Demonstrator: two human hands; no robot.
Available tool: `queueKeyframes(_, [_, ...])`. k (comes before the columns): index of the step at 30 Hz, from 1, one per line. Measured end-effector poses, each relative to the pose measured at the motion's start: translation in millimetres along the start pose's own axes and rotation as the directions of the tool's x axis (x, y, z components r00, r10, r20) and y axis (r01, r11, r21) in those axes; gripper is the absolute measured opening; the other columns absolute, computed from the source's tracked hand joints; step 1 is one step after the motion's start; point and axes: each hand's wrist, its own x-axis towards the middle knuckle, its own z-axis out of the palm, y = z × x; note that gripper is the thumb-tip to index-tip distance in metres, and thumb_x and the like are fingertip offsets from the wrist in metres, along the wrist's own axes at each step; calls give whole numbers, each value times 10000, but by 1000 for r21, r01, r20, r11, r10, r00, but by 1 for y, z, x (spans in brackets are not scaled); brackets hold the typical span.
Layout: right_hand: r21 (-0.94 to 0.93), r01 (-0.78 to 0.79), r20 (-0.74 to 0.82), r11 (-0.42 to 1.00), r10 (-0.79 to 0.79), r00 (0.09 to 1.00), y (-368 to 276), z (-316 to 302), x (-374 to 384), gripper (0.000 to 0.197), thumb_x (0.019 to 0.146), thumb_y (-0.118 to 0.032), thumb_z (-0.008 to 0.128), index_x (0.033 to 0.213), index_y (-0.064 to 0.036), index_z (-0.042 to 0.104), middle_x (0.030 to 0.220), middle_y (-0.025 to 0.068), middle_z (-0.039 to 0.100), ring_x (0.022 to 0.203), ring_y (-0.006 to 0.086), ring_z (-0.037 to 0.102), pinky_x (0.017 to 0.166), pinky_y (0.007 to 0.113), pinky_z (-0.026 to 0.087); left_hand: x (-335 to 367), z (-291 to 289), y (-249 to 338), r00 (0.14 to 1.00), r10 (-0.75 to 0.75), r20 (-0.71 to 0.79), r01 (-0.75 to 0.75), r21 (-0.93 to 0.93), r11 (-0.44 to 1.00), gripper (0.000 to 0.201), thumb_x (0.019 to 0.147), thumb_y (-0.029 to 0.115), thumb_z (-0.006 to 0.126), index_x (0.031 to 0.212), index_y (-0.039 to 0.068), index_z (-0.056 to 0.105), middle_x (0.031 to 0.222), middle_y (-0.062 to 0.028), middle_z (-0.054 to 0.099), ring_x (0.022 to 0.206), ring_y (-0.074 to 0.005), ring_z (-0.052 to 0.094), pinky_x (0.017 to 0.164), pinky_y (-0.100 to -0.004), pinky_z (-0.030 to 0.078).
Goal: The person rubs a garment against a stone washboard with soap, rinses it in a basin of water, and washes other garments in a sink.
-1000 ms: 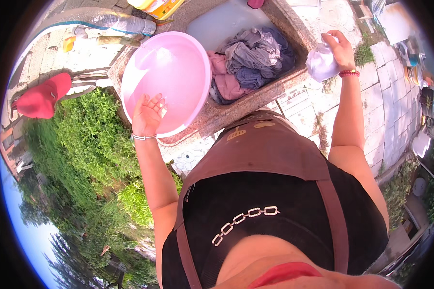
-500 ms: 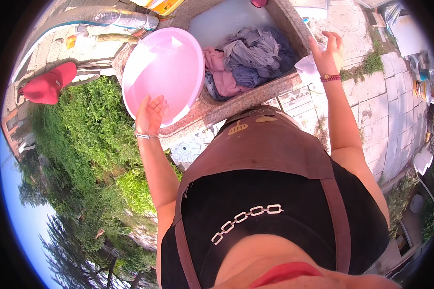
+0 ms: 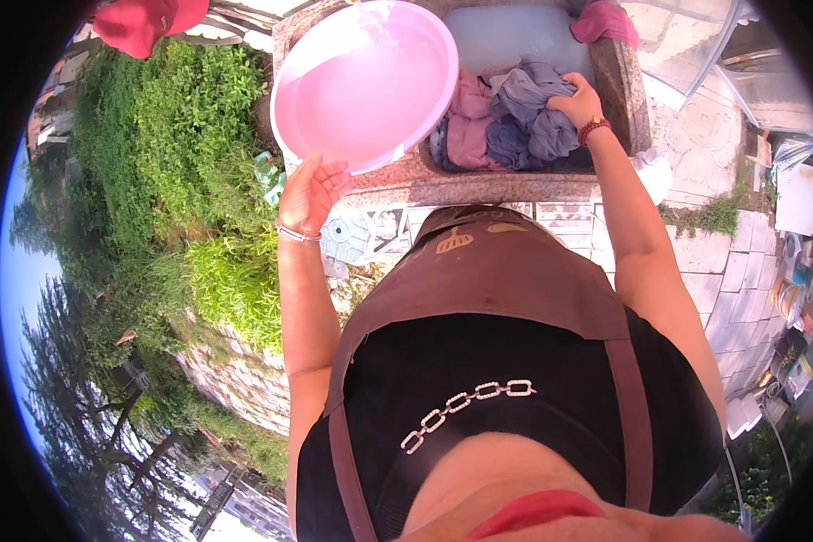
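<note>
A round pink basin [image 3: 361, 90] rests at the left end of a stone sink [image 3: 551, 188]. My left hand [image 3: 314, 191] is at the basin's near rim, palm up with its fingers loosely apart; whether it touches the rim I cannot tell. In the sink's right part lies a heap of wet laundry: a grey-blue garment [image 3: 519, 99] on top and a pink garment [image 3: 472, 126] beside it. My right hand [image 3: 578, 107] is bent round a fold of the grey-blue garment, its fingertips partly hidden in the cloth.
Behind the laundry shows a pale bluish surface [image 3: 515, 41]. A bright pink piece [image 3: 605, 24] hangs over the sink's far right corner. Something white [image 3: 652, 173] is at its right edge. Green plants [image 3: 199, 117] grow on the left, near a red cap [image 3: 149, 25]. Paving lies right.
My right hand has come from the air right of the sink onto the grey-blue garment and gripped it. My left hand stays by the basin. The view has shifted, with the sink further right and up.
</note>
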Motion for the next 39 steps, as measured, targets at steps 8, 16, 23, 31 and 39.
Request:
queueKeyframes(8, [715,126,37,688,-217,976,-213,-76,-64,434,686,-14,752,1085,11,581,973,78,656,859,153,633,776,286,508,52,12,25,992,18,122,-27,66,997,489,940,356,560,1230,-33,494,1046,-219,639,945,-301,638,820,-431,548])
queueKeyframes(16, [352,591,191,725,-674,713,-314,28,-66,475,668,29,714,1111,-42,558,1109,56,619,1019,177,592,895,298,461,120,-4,79,682,171,711,345,-519,782,892,928,599,423,1490,-3,79,1365,-252,466,1204,-405,507,962,-527,469])
queueKeyframes(23, [40,469,392,882,-445,805,-237,178,3,463,744,-108,705,1190,-109,582,1241,136,558,1168,314,531,978,374,431,191,-45,49,992,56,117,-127,794,595,841,842,559,610,1402,-2,331,1285,-250,526,1137,-370,565,967,-409,450])
queueKeyframes(31, [-532,24,147,846,64,987,-245,283,14,596,872,-530,544,1315,-131,546,1442,229,373,1309,458,365,1061,494,340,223,8,11,989,146,30,-1,980,-199,830,787,446,655,1467,144,289,1518,-328,61,1408,-502,102,1037,-623,303])
queueKeyframes(39, [-635,440,523,635,-66,850,-166,304,90,391,810,-404,580,985,-84,721,994,207,679,914,374,655,802,522,491,263,11,29,887,30,462,-442,864,-242,443,763,360,629,1104,80,663,1206,-220,600,1108,-346,587,946,-435,470])
